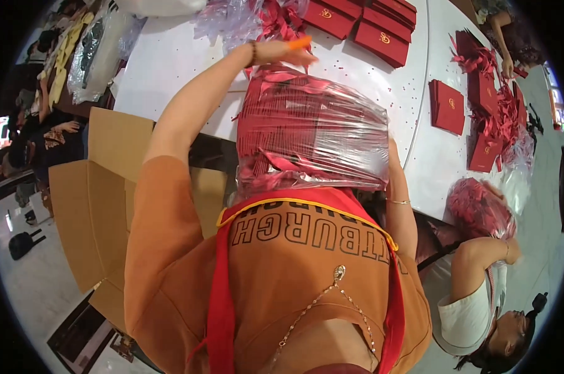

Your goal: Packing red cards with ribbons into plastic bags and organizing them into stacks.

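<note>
left hand (281, 53) blurred, orange object (301, 43) against it; right hand (392, 148) mostly hidden beside the wrapped red bundle (313, 128); how closed either is, i cannot tell; bundle at white table (163, 81) edge, red packets (383, 41) beyond

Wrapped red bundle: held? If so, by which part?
Cannot tell: right hand, mostly hidden, at right side of the bundle; left hand, blurred, near its far edge.
</note>
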Action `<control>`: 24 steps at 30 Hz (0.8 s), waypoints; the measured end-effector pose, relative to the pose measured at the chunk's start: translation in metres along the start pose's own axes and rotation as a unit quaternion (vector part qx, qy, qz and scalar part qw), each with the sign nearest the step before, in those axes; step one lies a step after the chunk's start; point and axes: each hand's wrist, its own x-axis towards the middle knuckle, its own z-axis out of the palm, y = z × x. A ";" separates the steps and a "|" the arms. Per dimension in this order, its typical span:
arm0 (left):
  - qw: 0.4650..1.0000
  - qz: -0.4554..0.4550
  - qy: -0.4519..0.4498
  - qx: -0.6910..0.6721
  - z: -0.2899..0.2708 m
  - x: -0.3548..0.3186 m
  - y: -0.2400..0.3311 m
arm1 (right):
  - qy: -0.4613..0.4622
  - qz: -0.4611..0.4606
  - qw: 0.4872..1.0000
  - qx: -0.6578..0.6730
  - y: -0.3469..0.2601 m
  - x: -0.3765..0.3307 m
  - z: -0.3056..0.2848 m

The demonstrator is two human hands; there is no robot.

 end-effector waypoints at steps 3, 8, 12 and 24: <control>0.984 -0.025 -0.128 0.123 0.014 0.018 0.028 | 0.045 -0.029 0.998 -0.038 0.024 0.025 -0.044; 0.989 -0.092 -0.095 0.066 0.022 0.016 -0.005 | 0.056 0.063 0.994 -0.069 -0.009 0.015 -0.021; 0.972 -0.123 -0.201 -0.020 0.045 0.000 -0.010 | 0.044 0.051 0.995 -0.074 0.003 0.007 -0.024; 0.990 0.071 -0.060 -0.107 0.015 -0.008 -0.017 | 0.089 -0.067 0.980 -0.167 0.003 -0.001 0.005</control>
